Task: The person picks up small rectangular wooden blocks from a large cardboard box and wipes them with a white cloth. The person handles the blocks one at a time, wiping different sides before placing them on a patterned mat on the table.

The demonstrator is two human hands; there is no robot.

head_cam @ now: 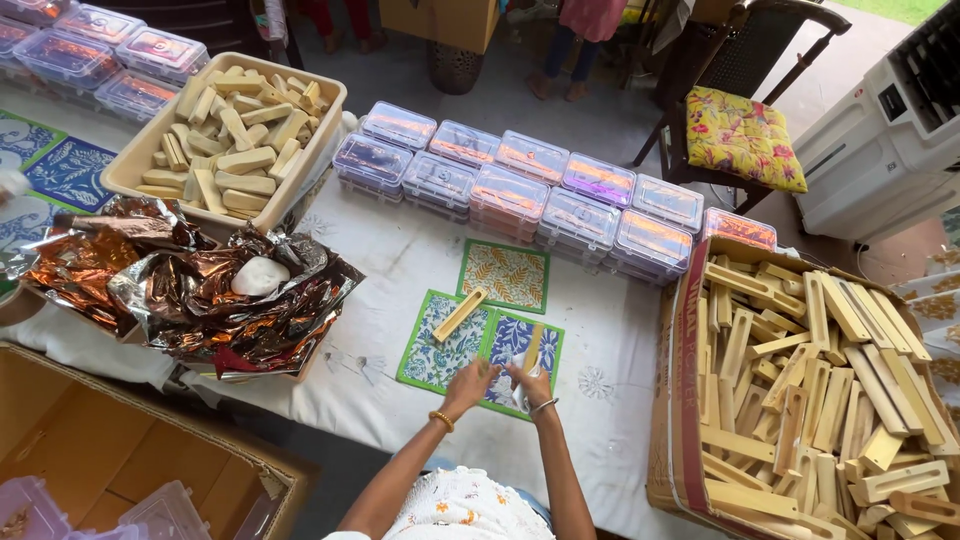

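Working both hands together over the blue printed card point(522, 350): left hand point(468, 384) and right hand point(530, 382) pinch a small clear wrapper point(520, 362) between them. Wooden tray point(459, 315) lies diagonally on the neighbouring card point(438, 342), within easy reach.

From my seat I saw clear plastic boxes point(520, 190) stacked in rows along the table's far edge, with more point(90, 45) at the top left. A brown cardboard carton point(690, 400) with a red printed band stood at the right, a plain open one point(110, 440) lower left, and crumpled foil wrappers point(200, 300) lay between them.
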